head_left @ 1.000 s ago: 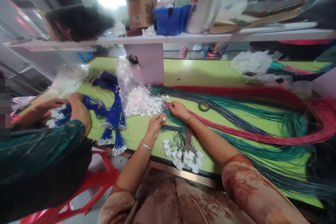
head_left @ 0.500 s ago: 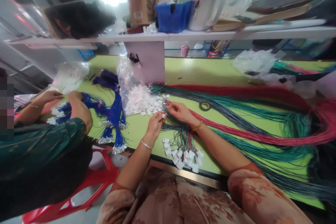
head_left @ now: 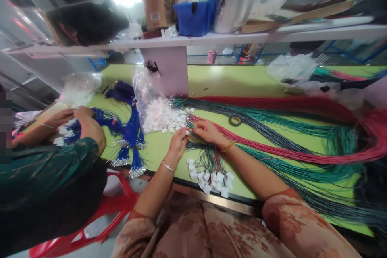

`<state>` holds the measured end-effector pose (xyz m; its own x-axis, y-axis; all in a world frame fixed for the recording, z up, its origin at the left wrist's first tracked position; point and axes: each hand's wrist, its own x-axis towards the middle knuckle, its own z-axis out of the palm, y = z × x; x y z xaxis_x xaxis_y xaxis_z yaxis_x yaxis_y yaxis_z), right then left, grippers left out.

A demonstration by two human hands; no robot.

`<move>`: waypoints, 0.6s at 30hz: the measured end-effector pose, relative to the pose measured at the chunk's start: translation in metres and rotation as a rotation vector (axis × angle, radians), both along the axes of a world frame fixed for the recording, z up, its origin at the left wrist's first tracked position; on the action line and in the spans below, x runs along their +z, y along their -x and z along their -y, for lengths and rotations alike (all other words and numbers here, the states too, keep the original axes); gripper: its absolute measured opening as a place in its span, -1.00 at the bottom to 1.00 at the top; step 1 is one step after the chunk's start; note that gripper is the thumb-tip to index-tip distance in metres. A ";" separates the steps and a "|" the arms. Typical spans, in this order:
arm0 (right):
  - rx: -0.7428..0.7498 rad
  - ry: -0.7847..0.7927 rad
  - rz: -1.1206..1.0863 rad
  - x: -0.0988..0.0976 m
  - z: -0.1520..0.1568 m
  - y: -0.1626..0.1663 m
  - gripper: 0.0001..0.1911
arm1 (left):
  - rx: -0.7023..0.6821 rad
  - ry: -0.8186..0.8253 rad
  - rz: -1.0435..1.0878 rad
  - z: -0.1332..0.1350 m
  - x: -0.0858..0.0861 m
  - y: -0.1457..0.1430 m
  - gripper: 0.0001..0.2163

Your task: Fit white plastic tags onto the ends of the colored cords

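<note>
My left hand (head_left: 179, 142) pinches a small white plastic connector (head_left: 188, 132) between thumb and fingertips. Close on its right, my right hand (head_left: 208, 132) has its fingers closed in a pinch, seemingly on a thin wire whose colour is too small to make out. Under and beside my hands run long bundles of red wires (head_left: 266, 151), green wires (head_left: 284, 169) and dark wires (head_left: 272, 136). Just beyond my left hand, loose white connectors (head_left: 160, 117) spill from a clear plastic bag (head_left: 140, 84). Nearer to me lies a cluster of wired white connectors (head_left: 213, 179).
A roll of dark tape (head_left: 235, 120) sits among the wires. To the left, another person's hands (head_left: 81, 115) work beside blue wire bundles (head_left: 133, 141). A shelf (head_left: 205, 41) crosses above the table, carrying a blue bin (head_left: 195, 18) and a white jug (head_left: 231, 4).
My hands stay close together at nearly the same spot, the right one slightly lower. The other person's hands have come together. The whole view has shifted slightly.
</note>
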<state>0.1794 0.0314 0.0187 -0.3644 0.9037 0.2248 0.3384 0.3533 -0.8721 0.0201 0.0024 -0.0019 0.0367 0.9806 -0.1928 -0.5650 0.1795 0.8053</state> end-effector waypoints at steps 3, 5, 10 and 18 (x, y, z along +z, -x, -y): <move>0.018 0.045 -0.010 0.000 0.001 -0.002 -0.78 | -0.015 0.000 0.003 0.001 0.003 -0.001 -0.81; 0.011 0.062 -0.014 0.001 0.002 -0.001 -0.79 | -0.011 0.002 -0.009 0.001 0.004 -0.001 -0.82; 0.019 0.089 -0.010 0.002 0.003 0.001 -0.79 | 0.012 0.007 -0.045 0.002 0.005 -0.003 -0.78; -0.023 -0.016 0.085 -0.001 0.011 0.010 -0.81 | 0.012 -0.052 -0.201 0.003 0.000 -0.002 -0.72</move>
